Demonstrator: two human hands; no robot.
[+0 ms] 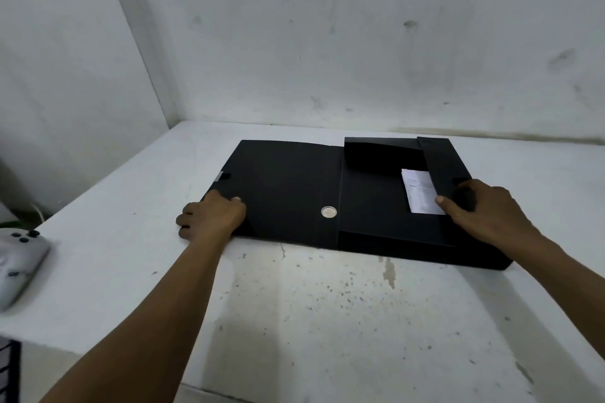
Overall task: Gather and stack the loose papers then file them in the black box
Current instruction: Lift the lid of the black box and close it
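Observation:
A black box (376, 206) lies flat on the white table (311, 304), its lid (284, 186) spread open to the left with a round silver snap (328, 212) near the hinge. Inner flaps are folded over the box body, and a strip of white printed paper (420, 191) shows between them. My left hand (211, 214) grips the lid's front left corner, thumb on top and fingers curled under the edge. My right hand (481, 209) rests on the right inner flap, thumb touching the paper's edge.
A grey game controller (18, 263) sits at the table's left edge. Stained white walls meet in a corner behind the table. A dark object (8, 370) stands below the table at the bottom left.

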